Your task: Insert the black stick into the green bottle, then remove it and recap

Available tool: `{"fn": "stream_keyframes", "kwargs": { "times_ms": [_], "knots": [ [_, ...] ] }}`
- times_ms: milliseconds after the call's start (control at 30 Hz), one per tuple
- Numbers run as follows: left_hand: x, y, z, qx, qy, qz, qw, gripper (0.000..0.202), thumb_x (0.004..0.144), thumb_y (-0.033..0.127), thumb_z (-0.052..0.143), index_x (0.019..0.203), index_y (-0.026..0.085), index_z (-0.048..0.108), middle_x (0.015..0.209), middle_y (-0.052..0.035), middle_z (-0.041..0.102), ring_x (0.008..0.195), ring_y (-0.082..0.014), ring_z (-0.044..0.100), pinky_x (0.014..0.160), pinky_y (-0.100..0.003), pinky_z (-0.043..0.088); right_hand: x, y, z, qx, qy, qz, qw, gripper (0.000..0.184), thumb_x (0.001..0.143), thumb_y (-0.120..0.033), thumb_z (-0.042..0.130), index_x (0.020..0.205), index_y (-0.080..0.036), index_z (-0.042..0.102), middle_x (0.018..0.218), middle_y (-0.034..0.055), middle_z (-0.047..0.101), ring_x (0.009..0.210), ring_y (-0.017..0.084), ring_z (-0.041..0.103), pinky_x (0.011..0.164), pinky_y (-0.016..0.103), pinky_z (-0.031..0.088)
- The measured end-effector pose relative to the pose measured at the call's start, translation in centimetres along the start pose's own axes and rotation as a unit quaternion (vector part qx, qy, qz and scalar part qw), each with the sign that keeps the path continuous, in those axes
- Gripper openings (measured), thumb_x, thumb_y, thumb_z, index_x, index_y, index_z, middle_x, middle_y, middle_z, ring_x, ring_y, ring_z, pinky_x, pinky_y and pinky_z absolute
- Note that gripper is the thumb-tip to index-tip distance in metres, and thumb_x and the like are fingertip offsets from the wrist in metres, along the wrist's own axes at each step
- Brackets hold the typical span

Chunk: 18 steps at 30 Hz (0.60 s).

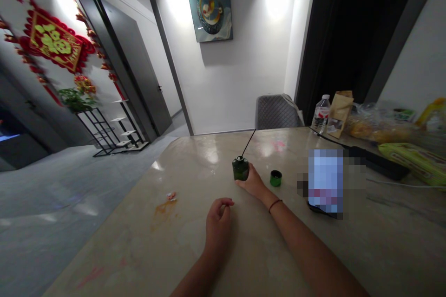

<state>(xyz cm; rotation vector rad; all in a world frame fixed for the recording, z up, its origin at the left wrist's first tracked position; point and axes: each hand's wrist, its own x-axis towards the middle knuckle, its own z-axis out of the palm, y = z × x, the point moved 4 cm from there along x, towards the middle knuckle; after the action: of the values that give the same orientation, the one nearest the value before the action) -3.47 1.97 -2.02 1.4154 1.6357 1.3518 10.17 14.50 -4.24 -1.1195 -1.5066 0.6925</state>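
A small dark green bottle (240, 168) stands upright on the beige marble table (195, 236), with a thin black stick (248, 143) rising from its mouth. My right hand (253, 183) is wrapped round the bottle's right side, a dark band on the wrist. The bottle's green cap (275, 178) lies on the table just right of that hand. My left hand (218, 219) rests on the table nearer to me, fingers curled in loosely with nothing visible in them.
An orange stain (163, 209) and a small wrapper scrap (171, 196) lie to the left. A blurred object (325, 181), black cable, water bottle (321, 113), paper bag (339, 112) and food packages (411, 148) crowd the right. A grey chair (277, 111) stands at the far edge.
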Motion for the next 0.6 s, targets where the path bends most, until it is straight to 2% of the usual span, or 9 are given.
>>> {"fn": "stream_keyframes", "kwargs": {
  "times_ms": [200, 367, 600],
  "knots": [
    [0.0, 0.1, -0.1, -0.004, 0.009, 0.001, 1.000, 0.018, 0.066, 0.022, 0.042, 0.071, 0.018, 0.059, 0.081, -0.0044, 0.064, 0.084, -0.0202, 0.058, 0.080, -0.035, 0.043, -0.1, 0.2, 0.0, 0.000, -0.002, 0.021, 1.000, 0.064, 0.047, -0.003, 0.048, 0.109, -0.017, 0.042, 0.093, 0.0062, 0.057, 0.082, 0.018, 0.055, 0.078, 0.035, 0.044],
    [-0.1, 0.3, -0.1, -0.013, 0.009, -0.002, 1.000, 0.017, 0.066, 0.023, 0.043, 0.070, 0.018, 0.059, 0.081, -0.0045, 0.064, 0.084, -0.0204, 0.058, 0.080, -0.035, 0.043, -0.3, -0.3, -0.3, 0.007, -0.006, 0.026, 1.000, 0.060, 0.049, -0.005, 0.051, 0.108, -0.016, 0.043, 0.093, 0.0059, 0.057, 0.081, 0.018, 0.055, 0.076, 0.033, 0.044],
    [-0.1, 0.2, -0.1, 0.002, -0.003, -0.002, 1.000, 0.019, 0.067, 0.025, 0.041, 0.072, 0.018, 0.058, 0.082, -0.0048, 0.063, 0.085, -0.0202, 0.057, 0.082, -0.035, 0.041, -0.3, -0.8, -0.5, -0.012, 0.026, 0.011, 1.000, 0.057, 0.051, -0.012, 0.059, 0.106, -0.014, 0.045, 0.101, 0.0086, 0.056, 0.089, 0.019, 0.054, 0.080, 0.032, 0.043]
  ]
}}
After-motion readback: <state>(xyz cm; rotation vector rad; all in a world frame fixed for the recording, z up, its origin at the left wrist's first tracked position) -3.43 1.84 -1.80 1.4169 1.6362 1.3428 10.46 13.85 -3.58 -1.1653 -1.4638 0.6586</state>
